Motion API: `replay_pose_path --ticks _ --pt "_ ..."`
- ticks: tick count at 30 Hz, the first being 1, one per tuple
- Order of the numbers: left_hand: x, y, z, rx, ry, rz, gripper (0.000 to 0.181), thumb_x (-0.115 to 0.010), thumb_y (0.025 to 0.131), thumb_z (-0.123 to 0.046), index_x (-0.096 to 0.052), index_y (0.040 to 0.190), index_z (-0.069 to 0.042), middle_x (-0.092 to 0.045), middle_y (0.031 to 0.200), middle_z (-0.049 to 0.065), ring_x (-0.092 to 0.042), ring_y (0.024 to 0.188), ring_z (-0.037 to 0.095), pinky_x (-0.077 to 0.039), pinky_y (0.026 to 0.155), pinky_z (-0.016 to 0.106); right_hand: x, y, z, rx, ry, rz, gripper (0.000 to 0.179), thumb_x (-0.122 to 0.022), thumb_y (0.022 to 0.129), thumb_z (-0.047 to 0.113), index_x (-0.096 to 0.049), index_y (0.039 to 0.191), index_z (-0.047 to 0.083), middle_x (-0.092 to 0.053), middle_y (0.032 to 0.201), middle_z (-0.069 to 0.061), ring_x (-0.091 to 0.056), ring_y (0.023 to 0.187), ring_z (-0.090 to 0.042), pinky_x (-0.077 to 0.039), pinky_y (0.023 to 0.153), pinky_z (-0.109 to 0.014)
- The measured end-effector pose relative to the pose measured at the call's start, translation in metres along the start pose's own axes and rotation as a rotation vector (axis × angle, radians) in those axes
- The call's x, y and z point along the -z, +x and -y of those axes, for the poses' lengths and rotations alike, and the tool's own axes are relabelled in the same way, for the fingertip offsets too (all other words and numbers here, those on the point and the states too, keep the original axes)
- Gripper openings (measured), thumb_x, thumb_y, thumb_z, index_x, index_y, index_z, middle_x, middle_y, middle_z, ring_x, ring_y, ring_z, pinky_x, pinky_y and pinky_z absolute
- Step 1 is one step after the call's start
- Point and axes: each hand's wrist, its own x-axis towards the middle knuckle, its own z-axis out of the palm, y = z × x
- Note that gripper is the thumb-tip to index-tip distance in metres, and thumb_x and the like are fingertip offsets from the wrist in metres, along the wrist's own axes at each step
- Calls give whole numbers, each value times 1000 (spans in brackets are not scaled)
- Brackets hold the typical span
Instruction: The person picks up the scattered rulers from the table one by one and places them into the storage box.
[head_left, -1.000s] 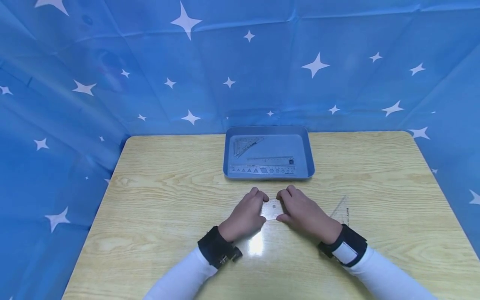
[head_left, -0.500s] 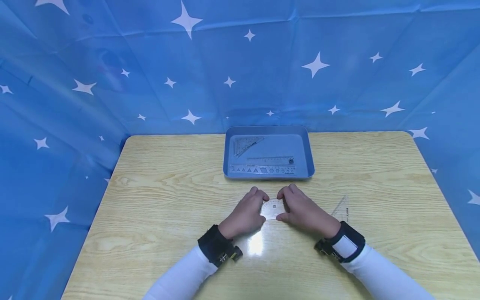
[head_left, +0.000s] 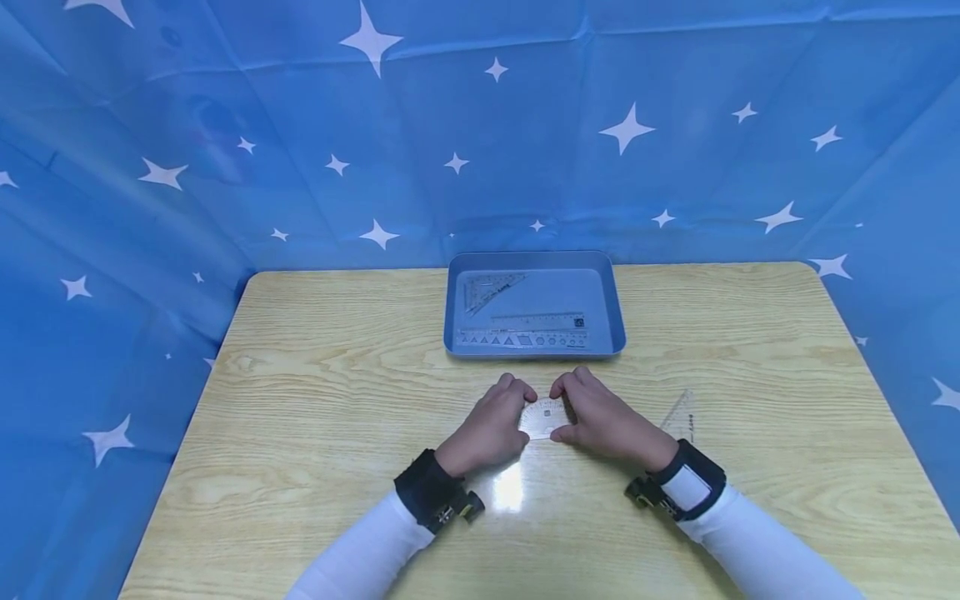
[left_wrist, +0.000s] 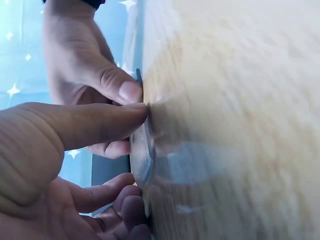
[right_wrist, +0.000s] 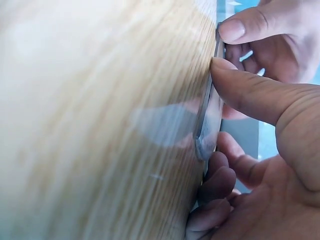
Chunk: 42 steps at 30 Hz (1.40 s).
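Note:
A small clear protractor (head_left: pixel 537 422) lies low over the wooden tabletop, its straight edge toward me and its curved edge toward the tray. My left hand (head_left: pixel 487 429) holds its left end, thumb on the near straight edge and fingers curled at the far side. My right hand (head_left: pixel 606 423) holds the right end in the same way, covering part of it. In the left wrist view the left thumb (left_wrist: pixel 107 120) presses the edge of the protractor. The right wrist view shows the right thumb (right_wrist: pixel 240 87) against that edge too.
A blue tray (head_left: pixel 611 312) stands behind the hands, holding a set square (head_left: pixel 487 289), a ruler (head_left: pixel 536 320) and a stencil ruler (head_left: pixel 487 338). Another clear set square (head_left: pixel 681 419) lies on the table (head_left: pixel 315 375), partly behind the right forearm. A starry blue cloth (head_left: pixel 420 125) hangs behind.
My right wrist has turned slightly, bringing its camera into sight. Slightly more of the protractor shows between the hands. Both hands keep their hold, and the head view has shifted a little.

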Motion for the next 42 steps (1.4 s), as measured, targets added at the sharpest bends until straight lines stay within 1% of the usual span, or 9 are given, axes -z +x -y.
replay_pose_path --ticks 5,8,12,16,25,30,34,38,42 --pt "0 -1 0 -5 -9 -3 55 -75 74 5 -62 126 -1 -58 119 9 -56 110 25 -48 98 35 -1 -1 -2 35 0 -14 51 -89 80 21 -56 116 5 -43 97 -3 -41 88 -16 -41 76 -30" --pt "-1 -1 0 7 -16 -11 56 -79 75 0 -60 128 -1 -56 117 9 -55 105 23 -49 95 35 -2 -1 -3 47 2 -19 51 -89 80 21 -56 116 5 -43 97 -2 -41 88 -16 -41 77 -30" --pt "-4 -2 -2 36 38 -22 63 -86 78 -14 -57 133 -2 -54 116 8 -54 101 20 -51 87 32 -2 -1 -4 45 6 -19 51 -89 80 21 -56 116 5 -44 98 -3 -42 88 -16 -41 77 -30" --pt "-7 -4 -6 34 110 -19 61 -86 82 -20 -58 133 -4 -52 116 6 -54 102 20 -50 84 30 -1 -1 -3 38 8 -16 51 -89 81 21 -56 116 5 -45 100 -4 -43 90 -17 -42 79 -32" --pt "-8 -6 -17 4 199 -63 49 -81 84 -8 -59 127 -1 -54 114 8 -53 101 23 -52 88 33 -3 -3 3 28 -1 -54 52 -88 80 17 -53 117 4 -45 104 -6 -45 96 -20 -46 85 -38" --pt "-11 -7 -20 -15 216 -89 47 -81 84 -3 -58 125 -1 -55 108 8 -53 97 22 -53 81 30 -6 -6 7 40 -24 -88 53 -88 81 16 -53 118 2 -49 106 -8 -47 100 -25 -46 88 -42" --pt "-12 -7 -21 -67 241 -137 38 -77 85 1 -58 118 -2 -55 101 8 -55 88 20 -53 77 28 -7 -8 9 48 -53 -112 53 -88 80 14 -52 117 2 -52 105 -8 -49 99 -25 -46 86 -42" --pt "-11 -6 -19 -111 210 -171 30 -70 88 6 -58 113 -6 -53 97 5 -55 79 15 -52 70 25 -10 -9 12 71 -45 -133 52 -87 79 9 -52 116 -1 -54 102 -8 -50 95 -22 -47 83 -40" --pt "-8 -8 -16 -122 143 -171 30 -70 89 6 -58 113 -8 -54 100 4 -57 80 14 -53 69 23 -11 -9 14 82 -49 -138 50 -86 80 6 -52 116 -2 -54 103 -9 -50 93 -20 -47 81 -38"
